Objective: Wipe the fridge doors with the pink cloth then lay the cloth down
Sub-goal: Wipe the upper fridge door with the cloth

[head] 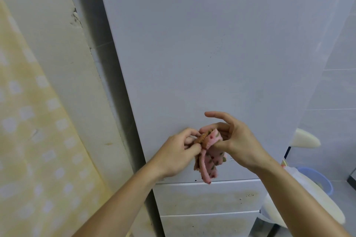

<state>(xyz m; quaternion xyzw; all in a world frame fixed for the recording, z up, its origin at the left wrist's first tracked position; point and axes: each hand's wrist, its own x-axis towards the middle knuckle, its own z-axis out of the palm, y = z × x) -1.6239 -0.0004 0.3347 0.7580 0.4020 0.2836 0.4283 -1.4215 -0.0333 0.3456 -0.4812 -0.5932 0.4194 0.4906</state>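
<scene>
The white fridge fills the middle of the view, with a tall upper door (202, 54) and two lower drawer fronts (208, 197) that show yellowish stains. In front of the upper door's bottom edge I hold the pink cloth (211, 161), which has small red and green spots and hangs bunched. My left hand (178, 153) pinches its left edge between thumb and fingers. My right hand (234, 138) grips its top from the right, index finger raised off the cloth.
A wall with a yellow patterned curtain (32, 131) stands at the left. To the fridge's right are a cream-coloured rounded object (305, 138), a white bag (308, 194) and a blue plastic basin (319, 179) against a tiled wall.
</scene>
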